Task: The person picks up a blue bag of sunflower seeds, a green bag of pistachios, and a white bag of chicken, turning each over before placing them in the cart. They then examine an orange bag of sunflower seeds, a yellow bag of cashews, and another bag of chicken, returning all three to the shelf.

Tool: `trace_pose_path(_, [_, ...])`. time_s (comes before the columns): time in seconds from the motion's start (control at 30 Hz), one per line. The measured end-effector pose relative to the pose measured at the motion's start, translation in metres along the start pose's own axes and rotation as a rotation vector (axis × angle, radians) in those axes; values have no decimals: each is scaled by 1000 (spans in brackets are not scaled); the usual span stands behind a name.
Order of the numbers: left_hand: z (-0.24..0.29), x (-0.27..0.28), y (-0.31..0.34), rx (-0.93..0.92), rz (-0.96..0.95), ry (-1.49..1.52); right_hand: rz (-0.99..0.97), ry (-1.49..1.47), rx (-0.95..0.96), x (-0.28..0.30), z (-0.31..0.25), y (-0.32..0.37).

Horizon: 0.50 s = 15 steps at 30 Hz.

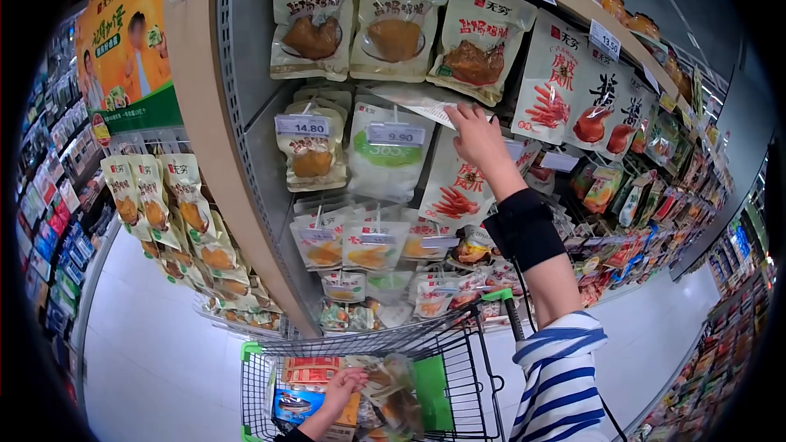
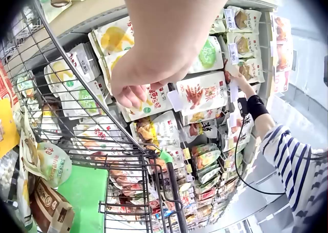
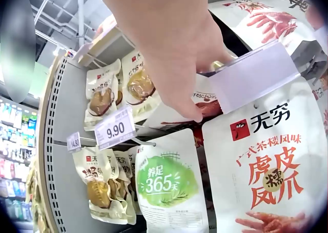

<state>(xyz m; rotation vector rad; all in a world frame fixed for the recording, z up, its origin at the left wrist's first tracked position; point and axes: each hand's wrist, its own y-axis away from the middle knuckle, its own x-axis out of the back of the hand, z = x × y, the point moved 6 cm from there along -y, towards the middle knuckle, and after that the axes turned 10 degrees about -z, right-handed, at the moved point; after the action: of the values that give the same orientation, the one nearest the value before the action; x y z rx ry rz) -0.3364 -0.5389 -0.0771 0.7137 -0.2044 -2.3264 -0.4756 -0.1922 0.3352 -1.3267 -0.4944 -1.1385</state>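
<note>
My right hand (image 1: 479, 139) reaches to the shelf rack and grips the edge of a pale snack bag (image 1: 417, 102) tilted nearly flat. In the right wrist view, the thumb of that hand (image 3: 179, 53) presses on the bag (image 3: 207, 108), while other fingertips are partly hidden. Right below hang a green-and-white bag (image 3: 171, 179) and a white chicken-feet bag (image 3: 271, 156). Over the shopping cart (image 1: 442, 336), my left hand (image 1: 344, 389) hovers with fingers loosely bent, holding nothing. Beneath it lie a blue pack (image 1: 299, 403), a red pack (image 1: 313, 369) and a clear-topped bag (image 1: 393, 385).
Price tags (image 3: 115, 128) stick out from the hooks among the bags. Drumstick bags (image 1: 315, 24) hang above in a row. A tan shelf upright (image 1: 233, 147) stands left, beside an orange poster (image 1: 127, 33). A black cable (image 2: 241, 166) trails from the right wrist.
</note>
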Motion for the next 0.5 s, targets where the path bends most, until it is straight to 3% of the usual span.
trace_pose_path(0.1, [4, 2, 4, -5, 19, 24, 1, -90, 2, -6, 1, -10])
trace_pose_path(0.4, [10, 8, 23, -27, 57, 57, 265, -11, 122, 34, 0, 0])
trace_pose_path(0.5, [9, 11, 29, -49, 51, 69, 242, -55, 87, 46, 8, 13])
